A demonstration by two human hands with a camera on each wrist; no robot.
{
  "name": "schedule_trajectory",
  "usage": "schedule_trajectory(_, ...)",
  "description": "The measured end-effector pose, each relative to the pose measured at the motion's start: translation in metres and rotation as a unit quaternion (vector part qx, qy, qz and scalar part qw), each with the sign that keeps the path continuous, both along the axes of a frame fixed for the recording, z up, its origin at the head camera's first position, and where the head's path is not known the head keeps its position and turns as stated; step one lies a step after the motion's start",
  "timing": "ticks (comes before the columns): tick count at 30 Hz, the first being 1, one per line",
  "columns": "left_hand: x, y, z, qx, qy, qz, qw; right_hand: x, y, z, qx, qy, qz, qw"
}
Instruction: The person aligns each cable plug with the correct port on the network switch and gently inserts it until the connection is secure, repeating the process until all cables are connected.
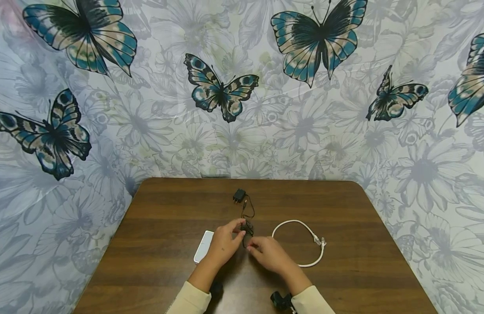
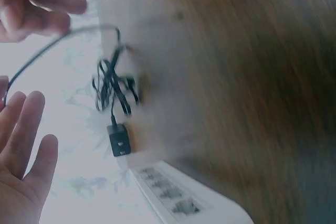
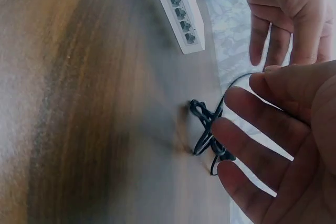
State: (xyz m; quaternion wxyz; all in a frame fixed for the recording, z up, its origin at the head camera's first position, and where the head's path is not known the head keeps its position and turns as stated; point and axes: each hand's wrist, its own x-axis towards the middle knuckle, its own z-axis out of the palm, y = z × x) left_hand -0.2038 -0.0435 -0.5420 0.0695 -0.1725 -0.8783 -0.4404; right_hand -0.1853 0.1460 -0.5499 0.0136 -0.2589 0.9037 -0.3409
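Note:
A thin black adapter cable (image 2: 37, 59) rises in an arc from its looped bundle (image 3: 206, 129) on the wooden table. My left hand (image 1: 224, 242) pinches the cable between thumb and finger, at the edge of the left wrist view. Close beside it, my right hand (image 1: 269, 253) pinches the cable with thumb and forefinger, its other fingers spread. The black power adapter (image 1: 239, 195) lies beyond both hands, prongs showing, with the cable's slim plug near it. Left of my left hand sits a white network switch (image 1: 204, 247), several ports along one side.
A white network cable (image 1: 296, 221) lies in a loop on the table right of my right hand. Brown wood tabletop (image 1: 167, 209) spreads around these things. Behind the table's far edge hangs a butterfly-patterned backdrop (image 1: 304, 144).

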Motion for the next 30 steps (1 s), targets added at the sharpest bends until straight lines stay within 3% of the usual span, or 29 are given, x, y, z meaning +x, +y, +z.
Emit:
schedule_trajectory(8,0.000,0.004,-0.003,0.030,0.002,-0.005,0.9995,0.000,-0.004,-0.001,-0.012,-0.006,-0.025,0.9996)
schedule_trajectory(12,0.001,0.006,-0.005,0.036,0.009,-0.008,0.9993,-0.001,-0.006,-0.003,-0.077,-0.033,-0.044,0.9955)
schedule_trajectory(14,0.002,0.007,-0.006,0.043,0.007,-0.010,0.9990,-0.002,-0.006,-0.003,-0.130,-0.058,-0.050,0.9885)
schedule_trajectory(19,0.006,0.009,-0.008,0.054,-0.003,-0.018,0.9984,-0.006,-0.005,-0.004,-0.249,-0.118,-0.054,0.9598)
schedule_trajectory(21,0.007,0.010,-0.009,0.050,0.002,-0.023,0.9985,-0.007,-0.004,-0.003,-0.275,-0.135,-0.052,0.9505)
schedule_trajectory(27,0.008,0.010,-0.011,0.043,0.006,-0.040,0.9983,-0.009,-0.004,0.002,-0.318,-0.154,-0.046,0.9345)
schedule_trajectory(30,0.008,0.011,-0.012,0.043,0.003,-0.050,0.9978,-0.010,-0.005,0.003,-0.353,-0.163,-0.042,0.9204)
